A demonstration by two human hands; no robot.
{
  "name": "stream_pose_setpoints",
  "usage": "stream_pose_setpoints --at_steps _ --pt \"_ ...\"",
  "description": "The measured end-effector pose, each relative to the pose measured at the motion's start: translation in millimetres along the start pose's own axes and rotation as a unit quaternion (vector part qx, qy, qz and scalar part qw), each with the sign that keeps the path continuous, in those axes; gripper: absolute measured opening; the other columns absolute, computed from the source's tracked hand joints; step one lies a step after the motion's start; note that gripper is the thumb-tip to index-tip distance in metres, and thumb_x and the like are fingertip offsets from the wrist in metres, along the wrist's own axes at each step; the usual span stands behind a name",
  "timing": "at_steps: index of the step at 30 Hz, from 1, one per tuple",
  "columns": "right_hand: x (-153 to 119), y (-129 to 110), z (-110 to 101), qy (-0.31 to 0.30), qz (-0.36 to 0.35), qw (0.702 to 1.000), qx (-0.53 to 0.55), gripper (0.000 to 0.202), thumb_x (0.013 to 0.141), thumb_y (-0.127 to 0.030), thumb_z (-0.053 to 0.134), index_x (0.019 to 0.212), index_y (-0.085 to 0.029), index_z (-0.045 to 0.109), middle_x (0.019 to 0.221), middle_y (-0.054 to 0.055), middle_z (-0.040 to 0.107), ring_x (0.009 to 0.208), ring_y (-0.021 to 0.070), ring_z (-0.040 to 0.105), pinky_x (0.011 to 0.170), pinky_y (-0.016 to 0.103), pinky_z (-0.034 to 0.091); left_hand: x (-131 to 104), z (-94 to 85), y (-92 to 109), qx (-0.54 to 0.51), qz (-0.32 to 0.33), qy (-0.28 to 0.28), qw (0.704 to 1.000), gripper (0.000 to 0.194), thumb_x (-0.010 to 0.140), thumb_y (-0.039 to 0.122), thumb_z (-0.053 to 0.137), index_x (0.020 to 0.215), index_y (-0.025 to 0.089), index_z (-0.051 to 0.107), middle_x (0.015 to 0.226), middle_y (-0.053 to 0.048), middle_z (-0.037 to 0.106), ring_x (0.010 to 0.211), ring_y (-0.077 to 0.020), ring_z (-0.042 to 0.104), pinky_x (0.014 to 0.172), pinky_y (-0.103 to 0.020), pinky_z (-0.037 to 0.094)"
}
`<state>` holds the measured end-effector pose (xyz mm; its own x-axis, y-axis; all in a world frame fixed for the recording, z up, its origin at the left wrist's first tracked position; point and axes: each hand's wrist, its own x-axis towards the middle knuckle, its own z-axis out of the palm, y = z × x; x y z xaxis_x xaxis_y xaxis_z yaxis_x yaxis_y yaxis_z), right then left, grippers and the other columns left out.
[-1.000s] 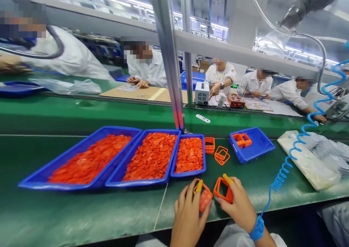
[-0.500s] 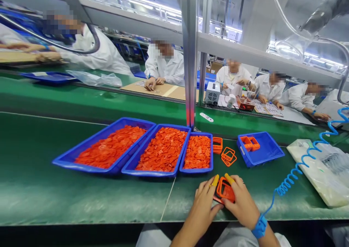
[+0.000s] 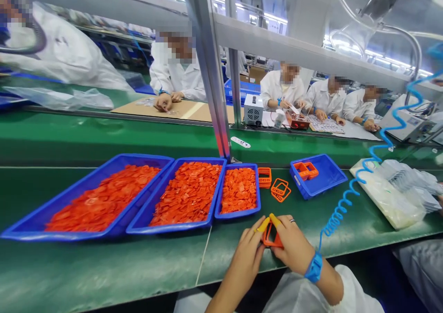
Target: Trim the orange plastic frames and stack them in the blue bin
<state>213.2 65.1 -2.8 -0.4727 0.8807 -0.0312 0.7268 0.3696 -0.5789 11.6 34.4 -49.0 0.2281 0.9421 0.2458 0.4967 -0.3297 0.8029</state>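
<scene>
Near the front edge of the green bench, my left hand [image 3: 248,245] and my right hand [image 3: 291,237] close from either side on an orange plastic frame [image 3: 276,242]. Yellow finger cots cover both index fingertips, which meet at the frame's top corner. The fingers partly hide the frame, and what lies under it is hard to make out. A blue wrist strap [image 3: 314,268] circles my right wrist. Just beyond my hands lie a few loose orange frames [image 3: 280,191] and a stack of orange frames [image 3: 265,177].
Three blue trays of small orange parts stand left, the smallest tray [image 3: 238,217] nearest my hands. Another blue tray [image 3: 328,177] holds some orange frames. A coiled blue cord [image 3: 341,211] runs from my wrist. Metal post [image 3: 211,73] rises behind; co-workers sit across the belt.
The view has swung to the right, so the trays sit further left. My hands have drawn closer together around the orange frame, and the fingertips now meet.
</scene>
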Motion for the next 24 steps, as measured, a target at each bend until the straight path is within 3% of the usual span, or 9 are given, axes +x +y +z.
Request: stream_pose_setpoints --at_steps 5,10,14,18,24 --pt "2 12 7 0.038 -0.030 0.998 0.030 0.089 0.089 -0.011 0.081 0.170 -0.018 0.045 0.152 0.018 0.061 0.141 0.0357 0.057 0.126 0.056 0.047 -3 -9.8 6 -0.070 0.005 0.002 0.998 0.051 0.114 0.027 0.053 0.165 0.029 0.058 0.170 -0.013 0.058 0.157 -0.0301 0.057 0.131 -0.054 0.048" --pt "0 19 4 0.056 -0.077 0.991 0.091 0.090 0.091 -0.021 0.086 0.171 -0.023 0.044 0.152 0.018 0.062 0.139 0.0363 0.060 0.123 0.057 0.050 -6 -8.2 11 -0.196 -0.021 0.044 0.979 0.051 0.111 0.036 0.064 0.162 0.031 0.058 0.172 -0.014 0.054 0.150 -0.0308 0.063 0.118 -0.046 0.061" --pt "-2 17 9 0.056 -0.070 0.992 0.084 0.087 0.092 -0.017 0.084 0.170 -0.021 0.046 0.152 0.019 0.061 0.140 0.0374 0.059 0.123 0.059 0.050 -7 -5.3 12 -0.193 -0.017 0.050 0.980 0.041 0.111 0.033 0.065 0.151 0.031 0.068 0.166 -0.013 0.058 0.152 -0.0311 0.061 0.121 -0.047 0.059" --pt "-9 9 9 0.058 -0.066 0.993 0.084 0.086 0.094 -0.020 0.085 0.170 -0.023 0.045 0.152 0.018 0.062 0.140 0.0379 0.059 0.123 0.062 0.049 -8 -9.3 14 -0.149 0.015 0.055 0.987 0.043 0.110 0.028 0.063 0.152 0.031 0.068 0.161 -0.013 0.062 0.151 -0.0318 0.060 0.129 -0.054 0.049" --pt "-23 -8 -3 0.024 -0.057 0.996 0.057 0.085 0.094 -0.023 0.087 0.169 -0.021 0.046 0.151 0.019 0.062 0.140 0.0396 0.057 0.122 0.063 0.048 -11 -15.0 7 -0.254 -0.004 0.033 0.967 0.047 0.111 0.022 0.052 0.155 0.029 0.067 0.166 -0.013 0.057 0.154 -0.0311 0.058 0.132 -0.051 0.045"
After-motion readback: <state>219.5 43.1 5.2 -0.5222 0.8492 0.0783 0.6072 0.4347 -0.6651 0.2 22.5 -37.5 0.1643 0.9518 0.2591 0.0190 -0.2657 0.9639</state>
